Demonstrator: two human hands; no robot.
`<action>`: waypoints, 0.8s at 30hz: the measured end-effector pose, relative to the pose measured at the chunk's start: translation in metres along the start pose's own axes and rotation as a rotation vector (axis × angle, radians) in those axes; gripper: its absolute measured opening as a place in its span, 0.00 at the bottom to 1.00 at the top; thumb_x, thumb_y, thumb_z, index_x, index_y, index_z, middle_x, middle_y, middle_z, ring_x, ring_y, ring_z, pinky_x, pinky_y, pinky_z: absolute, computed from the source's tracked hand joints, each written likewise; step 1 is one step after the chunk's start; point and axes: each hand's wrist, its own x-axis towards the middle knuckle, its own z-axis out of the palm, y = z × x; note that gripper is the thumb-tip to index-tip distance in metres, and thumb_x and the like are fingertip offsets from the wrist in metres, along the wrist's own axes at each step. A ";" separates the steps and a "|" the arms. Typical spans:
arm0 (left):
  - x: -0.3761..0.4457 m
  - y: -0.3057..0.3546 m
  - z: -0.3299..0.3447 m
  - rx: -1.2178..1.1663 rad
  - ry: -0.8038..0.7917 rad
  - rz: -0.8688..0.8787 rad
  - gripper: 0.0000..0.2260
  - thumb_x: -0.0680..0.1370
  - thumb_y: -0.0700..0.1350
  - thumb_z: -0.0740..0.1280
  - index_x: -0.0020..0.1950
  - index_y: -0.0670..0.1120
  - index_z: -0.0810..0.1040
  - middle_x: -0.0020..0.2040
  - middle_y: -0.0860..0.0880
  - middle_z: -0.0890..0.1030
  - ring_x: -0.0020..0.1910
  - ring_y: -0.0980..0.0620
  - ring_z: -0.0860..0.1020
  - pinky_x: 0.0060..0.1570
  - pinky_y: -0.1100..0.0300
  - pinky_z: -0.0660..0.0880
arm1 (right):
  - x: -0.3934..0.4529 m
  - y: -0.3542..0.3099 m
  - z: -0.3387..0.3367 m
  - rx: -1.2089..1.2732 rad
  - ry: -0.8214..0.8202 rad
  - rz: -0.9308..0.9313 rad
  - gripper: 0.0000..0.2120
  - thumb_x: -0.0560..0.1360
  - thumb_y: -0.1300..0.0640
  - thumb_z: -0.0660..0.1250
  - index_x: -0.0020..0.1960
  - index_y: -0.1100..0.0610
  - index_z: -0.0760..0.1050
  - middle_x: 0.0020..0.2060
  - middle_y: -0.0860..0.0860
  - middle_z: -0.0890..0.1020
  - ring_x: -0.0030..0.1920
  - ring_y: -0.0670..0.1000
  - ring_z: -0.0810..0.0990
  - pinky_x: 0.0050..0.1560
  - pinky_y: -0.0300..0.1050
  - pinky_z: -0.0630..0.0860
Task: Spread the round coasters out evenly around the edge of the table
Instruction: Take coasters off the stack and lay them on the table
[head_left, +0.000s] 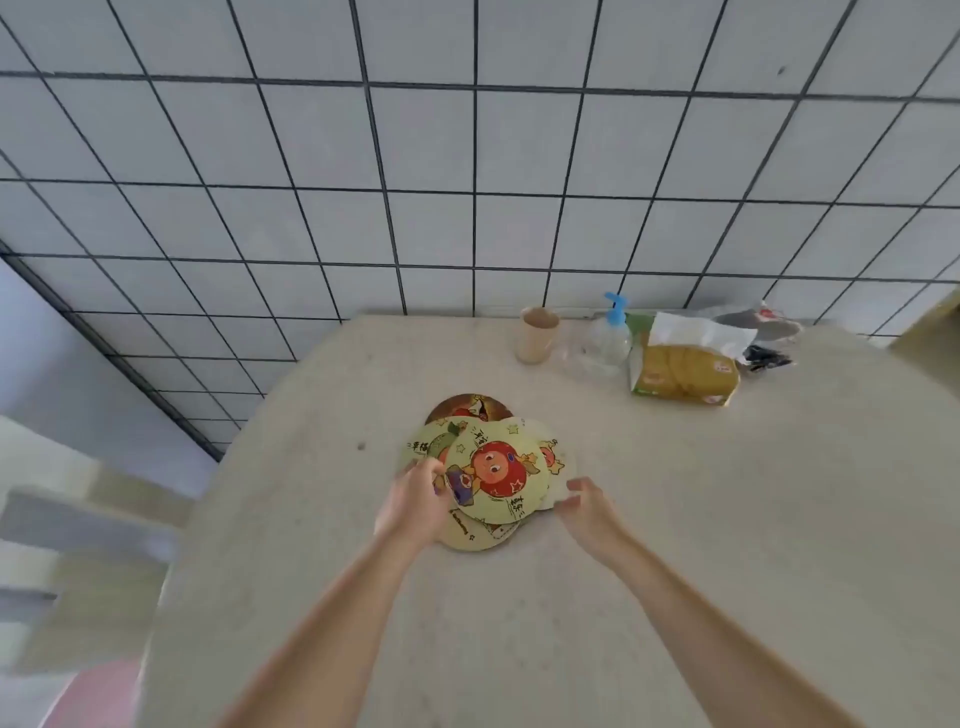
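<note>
- Head view: the coasters (488, 467) sit heaped mid-table (675, 519), well off the edges, so nothing's dealt out yet.
- Left hand (415, 501) has fingers curled over the top coaster's rim, probably peeling it off (contact's blurry).
- Right hand (587, 506) hovers beside the heap, fingers loosely spread, empty.
- Cartoon prints carry writing, unreadable.

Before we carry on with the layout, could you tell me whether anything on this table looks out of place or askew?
The round coasters are still heaped in one overlapping, fanned pile mid-table rather than spaced around the edge. The left hand touches the pile; the right hand hovers beside it. Nothing looks spilled or damaged.
</note>
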 end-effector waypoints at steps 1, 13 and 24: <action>0.011 0.003 0.003 -0.005 0.015 -0.005 0.14 0.76 0.44 0.65 0.62 0.48 0.74 0.60 0.50 0.77 0.48 0.55 0.73 0.39 0.60 0.71 | 0.011 -0.003 0.002 0.033 -0.015 0.033 0.24 0.76 0.58 0.63 0.70 0.61 0.65 0.56 0.56 0.77 0.51 0.56 0.76 0.49 0.45 0.73; 0.088 0.014 0.043 -0.033 -0.053 -0.066 0.25 0.75 0.43 0.69 0.71 0.47 0.67 0.61 0.48 0.77 0.51 0.54 0.75 0.50 0.56 0.76 | 0.077 -0.022 0.022 0.103 -0.059 0.276 0.14 0.74 0.63 0.62 0.59 0.62 0.67 0.55 0.62 0.77 0.54 0.60 0.80 0.41 0.46 0.73; 0.085 -0.001 0.023 -0.258 -0.073 -0.105 0.06 0.72 0.45 0.69 0.37 0.44 0.78 0.30 0.51 0.75 0.29 0.54 0.70 0.31 0.59 0.67 | 0.066 -0.035 0.031 0.319 -0.027 0.275 0.11 0.70 0.64 0.67 0.51 0.62 0.80 0.49 0.59 0.85 0.52 0.59 0.83 0.52 0.56 0.81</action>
